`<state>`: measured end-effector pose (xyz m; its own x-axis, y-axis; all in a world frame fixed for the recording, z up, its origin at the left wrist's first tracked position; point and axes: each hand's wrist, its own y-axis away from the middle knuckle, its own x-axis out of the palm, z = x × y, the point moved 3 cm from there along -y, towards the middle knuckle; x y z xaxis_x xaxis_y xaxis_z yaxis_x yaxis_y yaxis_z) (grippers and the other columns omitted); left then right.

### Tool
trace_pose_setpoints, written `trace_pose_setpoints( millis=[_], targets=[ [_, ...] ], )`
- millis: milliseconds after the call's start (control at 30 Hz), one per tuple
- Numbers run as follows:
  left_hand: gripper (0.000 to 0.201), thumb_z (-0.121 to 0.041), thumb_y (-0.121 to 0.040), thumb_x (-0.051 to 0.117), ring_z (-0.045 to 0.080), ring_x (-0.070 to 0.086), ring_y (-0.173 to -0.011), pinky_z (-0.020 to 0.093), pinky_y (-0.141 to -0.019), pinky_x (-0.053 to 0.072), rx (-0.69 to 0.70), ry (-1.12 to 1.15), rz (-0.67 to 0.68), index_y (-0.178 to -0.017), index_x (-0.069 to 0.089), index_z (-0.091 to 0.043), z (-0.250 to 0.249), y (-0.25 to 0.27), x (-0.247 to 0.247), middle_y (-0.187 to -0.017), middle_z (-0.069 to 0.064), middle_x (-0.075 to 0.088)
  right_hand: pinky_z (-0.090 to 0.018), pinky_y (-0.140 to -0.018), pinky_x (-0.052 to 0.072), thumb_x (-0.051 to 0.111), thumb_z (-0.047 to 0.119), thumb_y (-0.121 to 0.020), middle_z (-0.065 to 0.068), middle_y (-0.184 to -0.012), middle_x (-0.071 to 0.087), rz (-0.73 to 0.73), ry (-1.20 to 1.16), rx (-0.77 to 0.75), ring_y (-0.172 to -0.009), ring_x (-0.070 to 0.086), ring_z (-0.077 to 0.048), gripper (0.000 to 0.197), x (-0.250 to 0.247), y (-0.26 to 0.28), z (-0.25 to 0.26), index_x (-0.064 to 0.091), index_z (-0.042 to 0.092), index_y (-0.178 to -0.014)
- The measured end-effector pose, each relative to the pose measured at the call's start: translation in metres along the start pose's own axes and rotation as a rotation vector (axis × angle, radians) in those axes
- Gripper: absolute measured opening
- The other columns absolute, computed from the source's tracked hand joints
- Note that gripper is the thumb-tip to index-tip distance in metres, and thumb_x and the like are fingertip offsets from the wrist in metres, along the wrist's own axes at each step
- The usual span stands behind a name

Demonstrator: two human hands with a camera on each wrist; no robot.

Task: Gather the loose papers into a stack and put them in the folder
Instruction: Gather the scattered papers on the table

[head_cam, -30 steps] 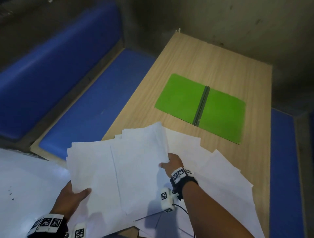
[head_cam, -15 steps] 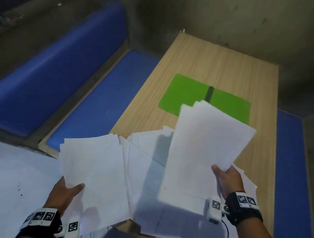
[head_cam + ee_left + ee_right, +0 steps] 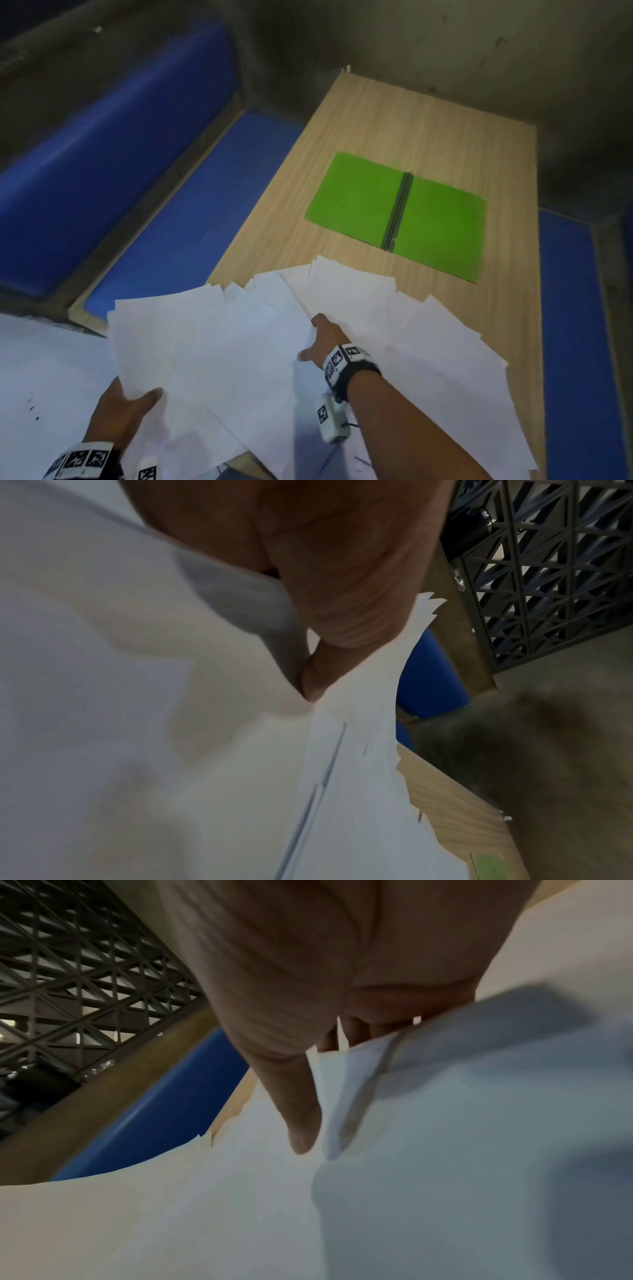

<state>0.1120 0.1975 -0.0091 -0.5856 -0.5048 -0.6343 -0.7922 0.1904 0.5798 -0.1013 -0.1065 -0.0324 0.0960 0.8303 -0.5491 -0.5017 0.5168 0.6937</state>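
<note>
A green folder (image 3: 352,202) lies open and flat on the wooden table (image 3: 394,120), its dark spine in the middle. Loose white papers (image 3: 222,342) fan across the table's near end. My left hand (image 3: 133,402) grips the near left corner of a bundle, thumb (image 3: 318,674) on top and fingers underneath. My right hand (image 3: 317,339) is in the middle of the spread. Its thumb (image 3: 298,1118) lies on one sheet and its fingers are tucked under the edge of another, pinching it. More sheets (image 3: 445,359) lie fanned to its right.
Blue padded benches run along the table's left (image 3: 171,205) and right (image 3: 575,342) sides. A white surface (image 3: 41,377) sits at the near left. Bare tabletop shows around the folder. A dark lattice panel (image 3: 548,561) appears in the wrist views.
Half a second ago my right hand held a stack up over the table. That stack now lies with the left-hand bundle, and the right hand is back down among the sheets.
</note>
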Motion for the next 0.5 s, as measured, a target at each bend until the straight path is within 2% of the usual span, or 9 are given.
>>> trace_pose_setpoints(
  millis=[67, 133, 200, 233, 300, 367, 433, 500],
  targets=[
    [0.073, -0.018, -0.072, 0.083, 0.045, 0.057, -0.118, 0.047, -0.095, 0.042, -0.025, 0.015, 0.003, -0.136, 0.052, 0.001, 0.004, -0.005, 0.001, -0.128, 0.028, 0.061, -0.038, -0.101, 0.046, 0.080, 0.031, -0.074, -0.009, -0.140, 0.048, 0.043, 0.033, 0.000, -0.124, 0.052, -0.028, 0.080, 0.007, -0.003, 0.003, 0.038, 0.012, -0.139],
    [0.065, -0.008, -0.080, 0.080, 0.045, 0.056, -0.120, 0.051, -0.102, 0.042, -0.019, 0.017, -0.008, -0.137, 0.051, 0.001, 0.009, -0.012, 0.001, -0.130, 0.028, 0.060, -0.036, -0.108, 0.040, 0.075, 0.030, -0.079, -0.009, -0.146, 0.042, 0.090, 0.048, -0.004, -0.132, 0.045, -0.027, 0.075, 0.011, -0.002, 0.002, 0.039, 0.011, -0.142],
    [0.066, -0.009, -0.080, 0.081, 0.043, 0.056, -0.120, 0.053, -0.105, 0.042, -0.007, 0.041, -0.021, -0.138, 0.051, -0.001, 0.011, -0.014, -0.001, -0.131, 0.026, 0.060, -0.035, -0.098, 0.049, 0.074, 0.026, -0.080, -0.009, -0.128, 0.058, 0.052, -0.013, -0.035, -0.116, 0.058, -0.026, 0.052, 0.003, 0.004, -0.001, 0.056, 0.013, -0.127],
    [0.068, -0.011, -0.079, 0.082, 0.043, 0.057, -0.121, 0.054, -0.105, 0.041, 0.000, 0.062, -0.028, -0.139, 0.051, -0.002, 0.013, -0.016, -0.003, -0.131, 0.025, 0.060, -0.033, -0.090, 0.052, 0.074, 0.023, -0.079, -0.007, -0.119, 0.064, 0.012, -0.063, -0.058, -0.106, 0.063, -0.025, 0.042, -0.006, 0.009, -0.005, 0.063, 0.015, -0.119],
    [0.072, -0.019, -0.075, 0.086, 0.042, 0.058, -0.120, 0.056, -0.106, 0.041, -0.002, 0.083, -0.034, -0.138, 0.052, -0.006, 0.019, -0.025, -0.007, -0.131, 0.023, 0.062, -0.027, -0.081, 0.049, 0.074, 0.018, -0.079, -0.004, -0.111, 0.068, -0.052, -0.171, -0.078, -0.098, 0.064, -0.022, 0.036, -0.031, 0.026, -0.020, 0.067, 0.017, -0.114],
    [0.074, -0.029, -0.071, 0.088, 0.040, 0.062, -0.116, 0.058, -0.103, 0.044, -0.024, 0.103, -0.016, -0.134, 0.054, -0.012, 0.035, -0.043, -0.006, -0.127, 0.019, 0.065, -0.026, -0.082, 0.048, 0.074, 0.016, -0.078, -0.002, -0.107, 0.070, -0.114, -0.205, -0.079, -0.097, 0.064, -0.018, 0.034, -0.063, 0.046, -0.045, 0.068, 0.017, -0.111],
    [0.078, -0.038, -0.065, 0.091, 0.039, 0.064, -0.111, 0.059, -0.100, 0.046, -0.024, 0.121, -0.003, -0.132, 0.055, -0.019, 0.083, -0.090, 0.000, -0.123, 0.015, 0.068, -0.025, -0.079, 0.049, 0.076, 0.014, -0.075, -0.002, -0.100, 0.072, -0.158, -0.171, -0.059, -0.093, 0.065, -0.016, 0.027, -0.095, 0.068, -0.079, 0.070, 0.017, -0.101],
    [0.085, -0.051, -0.055, 0.091, 0.038, 0.066, -0.108, 0.059, -0.097, 0.048, -0.028, 0.127, 0.018, -0.129, 0.058, -0.028, 0.099, -0.107, 0.005, -0.120, 0.011, 0.071, -0.013, -0.065, 0.045, 0.077, 0.011, -0.074, 0.002, -0.087, 0.071, -0.144, -0.117, -0.021, -0.078, 0.063, -0.009, 0.019, -0.119, 0.091, -0.113, 0.067, 0.024, -0.084]
  ],
)
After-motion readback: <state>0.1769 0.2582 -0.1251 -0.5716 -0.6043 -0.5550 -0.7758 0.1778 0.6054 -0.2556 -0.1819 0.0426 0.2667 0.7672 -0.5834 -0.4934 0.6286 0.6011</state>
